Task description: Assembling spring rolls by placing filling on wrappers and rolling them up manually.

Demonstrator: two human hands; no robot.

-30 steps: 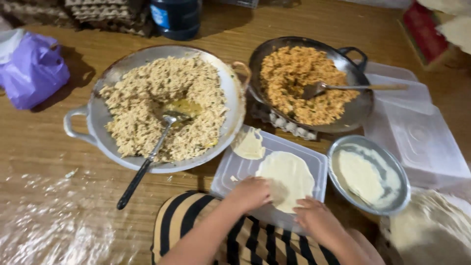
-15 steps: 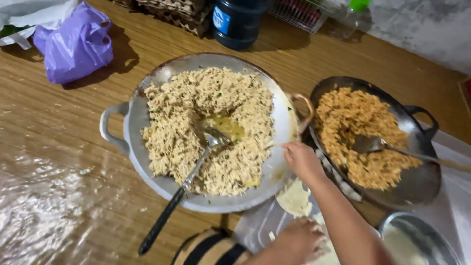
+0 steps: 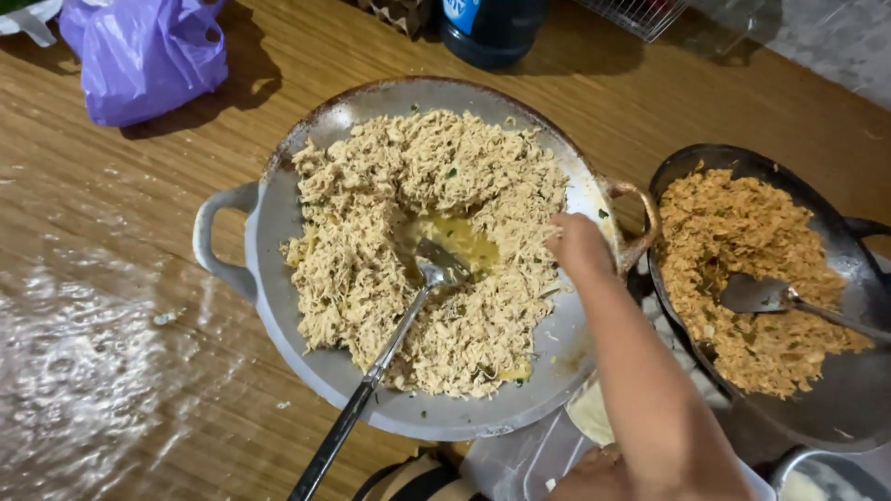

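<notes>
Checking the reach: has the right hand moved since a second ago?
Yes. The right hand left the dough round by the tray and now reaches over the rim of the big grey pan, at the shredded filling.

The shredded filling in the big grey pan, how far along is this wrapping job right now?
Done: both fillings look cooked, the pale shredded filling heaped in the grey pan around a spoon, the orange filling in the dark pan. In hand: the right hand reaches over the pale filling; whether its grip holds any is unclear. Left: a flat wrapper, partly hidden by the arm, shows no filling.
</notes>
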